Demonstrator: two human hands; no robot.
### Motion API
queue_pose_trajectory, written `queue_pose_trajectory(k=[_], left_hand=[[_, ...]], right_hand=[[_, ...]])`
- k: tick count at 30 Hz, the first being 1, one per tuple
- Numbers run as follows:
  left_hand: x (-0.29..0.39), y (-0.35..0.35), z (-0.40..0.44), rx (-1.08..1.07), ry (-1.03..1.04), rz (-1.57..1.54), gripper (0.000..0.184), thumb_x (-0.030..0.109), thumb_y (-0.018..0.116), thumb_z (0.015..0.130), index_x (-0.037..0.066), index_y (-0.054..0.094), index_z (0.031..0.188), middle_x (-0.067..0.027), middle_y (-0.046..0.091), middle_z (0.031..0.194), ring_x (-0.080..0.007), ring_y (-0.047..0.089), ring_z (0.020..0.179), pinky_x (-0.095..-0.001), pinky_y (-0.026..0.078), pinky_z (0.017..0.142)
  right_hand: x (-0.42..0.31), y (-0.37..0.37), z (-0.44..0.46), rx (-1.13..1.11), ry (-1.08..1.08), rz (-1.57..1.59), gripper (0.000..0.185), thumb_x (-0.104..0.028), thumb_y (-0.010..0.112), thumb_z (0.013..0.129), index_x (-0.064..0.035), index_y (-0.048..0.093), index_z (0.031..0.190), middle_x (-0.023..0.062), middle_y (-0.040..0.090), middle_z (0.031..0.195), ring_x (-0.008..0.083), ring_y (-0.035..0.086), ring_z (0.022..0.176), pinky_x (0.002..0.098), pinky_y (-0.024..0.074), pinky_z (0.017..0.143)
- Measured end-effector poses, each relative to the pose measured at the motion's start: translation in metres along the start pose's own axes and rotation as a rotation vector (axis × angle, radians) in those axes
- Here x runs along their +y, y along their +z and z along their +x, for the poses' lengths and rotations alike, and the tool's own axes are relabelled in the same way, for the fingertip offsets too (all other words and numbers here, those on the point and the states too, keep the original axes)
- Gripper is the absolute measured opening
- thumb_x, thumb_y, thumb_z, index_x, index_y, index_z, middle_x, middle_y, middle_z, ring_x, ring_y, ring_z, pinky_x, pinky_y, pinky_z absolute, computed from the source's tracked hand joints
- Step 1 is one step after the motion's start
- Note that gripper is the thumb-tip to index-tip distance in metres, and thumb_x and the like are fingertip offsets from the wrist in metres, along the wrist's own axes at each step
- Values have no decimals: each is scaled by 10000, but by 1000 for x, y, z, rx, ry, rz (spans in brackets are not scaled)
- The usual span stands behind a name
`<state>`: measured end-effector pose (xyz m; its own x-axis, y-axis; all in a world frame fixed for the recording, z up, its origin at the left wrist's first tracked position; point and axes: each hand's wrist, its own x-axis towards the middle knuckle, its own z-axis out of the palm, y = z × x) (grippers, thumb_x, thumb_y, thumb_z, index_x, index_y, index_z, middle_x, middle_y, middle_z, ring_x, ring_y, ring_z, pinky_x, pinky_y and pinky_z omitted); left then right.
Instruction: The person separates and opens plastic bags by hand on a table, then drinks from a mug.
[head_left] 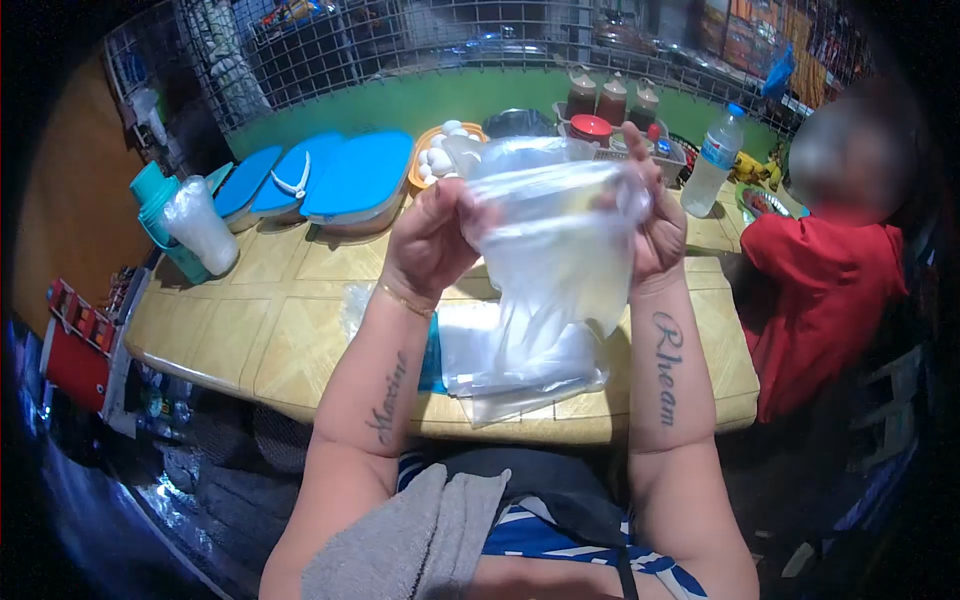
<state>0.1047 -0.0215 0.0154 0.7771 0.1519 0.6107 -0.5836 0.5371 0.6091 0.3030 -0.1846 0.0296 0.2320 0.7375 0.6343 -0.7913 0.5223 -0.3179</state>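
Note:
A clear plastic bag (560,225) is stretched between my two hands above the table. My left hand (432,238) grips one side of its upper edge, with the thumb up and the fingertips partly hidden by the plastic. On the other side my right hand (660,228) holds the bag, its index finger pointing upward and the other fingers partly behind the film. The lower part of the bag hangs down, slightly blurred. Under it lies a flat stack of clear plastic bags (475,350), near the table's front edge, with something teal beneath its left side.
On the table (290,340) stand blue-lidded containers (360,175), an orange basket of eggs (437,160), a teal tumbler (155,195) and a water bottle (715,160). Sauce bottles (612,100) stand at the back before a wire grille. A person in red (830,290) sits at right.

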Motion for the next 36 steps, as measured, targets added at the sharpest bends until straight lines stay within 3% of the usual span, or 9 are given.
queue_pose_trajectory(k=[2, 9, 12, 13, 16, 17, 22, 29, 36], left_hand=[[2, -2, 8, 202, 0, -96, 403, 335, 593, 962, 45, 577, 1242, -55, 682, 997, -203, 638, 899, -369, 506, 851], [23, -43, 39, 277, -20, 25, 631, 272, 630, 926, 6, 379, 1440, -151, 494, 1395, -301, 501, 1263, -408, 402, 1070], [10, -26, 25, 268, -81, -69, 718, 323, 653, 903, -32, 341, 1444, -155, 487, 1400, -305, 437, 1327, -397, 351, 1113], [0, -33, 24, 331, -62, -50, 783, 393, 671, 883, 47, 306, 1483, -144, 534, 1340, -260, 581, 1130, -398, 471, 981], [-6, -67, -5, 87, -293, -203, 727, 459, 592, 928, 163, 272, 1510, -141, 588, 1279, -168, 632, 762, -373, 541, 719], [-13, -59, -12, 275, -297, -119, 697, 479, 596, 922, 235, 289, 1499, -107, 618, 1218, -85, 518, 573, -312, 485, 580], [-39, -80, -42, 397, -319, -240, 593, 420, 581, 950, 252, 345, 1467, -77, 653, 1104, -66, 494, 559, -275, 461, 568], [-57, -100, -54, 616, -470, -296, 245, 259, 564, 978, 273, 563, 1222, 25, 615, 851, -10, 436, 505, -222, 420, 508], [-66, -101, -50, 971, -607, 4, 246, 53, 464, 947, 219, 567, 1097, 60, 517, 723, -15, 416, 487, -223, 422, 492]], right_hand=[[-1, -11, 18, 133, 6, 73, 424, -137, 470, 1019, -117, 405, 1438, 211, 529, 1330, 285, 590, 1117, 393, 523, 911], [7, -36, 60, 214, 20, 101, 449, -81, 466, 995, -193, 367, 1418, 301, 451, 1350, 427, 547, 1158, 507, 498, 929], [5, -51, 49, 329, 0, 145, 464, -94, 426, 1010, -213, 315, 1444, 315, 426, 1358, 464, 518, 1183, 539, 476, 964], [6, -62, 40, 332, 17, 170, 467, -103, 415, 1014, -222, 301, 1452, 319, 419, 1359, 472, 512, 1187, 547, 467, 977], [15, -96, 10, 390, 114, 369, 504, -140, 399, 1023, -271, 243, 1484, 318, 446, 1333, 464, 523, 1162, 542, 460, 969], [22, -116, -2, 402, 122, 377, 505, -143, 405, 1021, -273, 244, 1482, 318, 452, 1331, 458, 527, 1156, 536, 463, 959], [50, -136, -36, 536, 109, 356, 500, -150, 448, 1011, -262, 257, 1459, 305, 487, 1309, 417, 569, 1105, 490, 482, 897], [59, -128, -51, 577, 130, 228, 252, -156, 480, 995, -58, 561, 1213, 220, 643, 1086, 336, 641, 978, 449, 533, 840], [60, -141, -53, 587, 200, 156, 322, -27, 519, 935, 62, 505, 1245, 167, 644, 1049, 242, 663, 858, 326, 569, 741]])
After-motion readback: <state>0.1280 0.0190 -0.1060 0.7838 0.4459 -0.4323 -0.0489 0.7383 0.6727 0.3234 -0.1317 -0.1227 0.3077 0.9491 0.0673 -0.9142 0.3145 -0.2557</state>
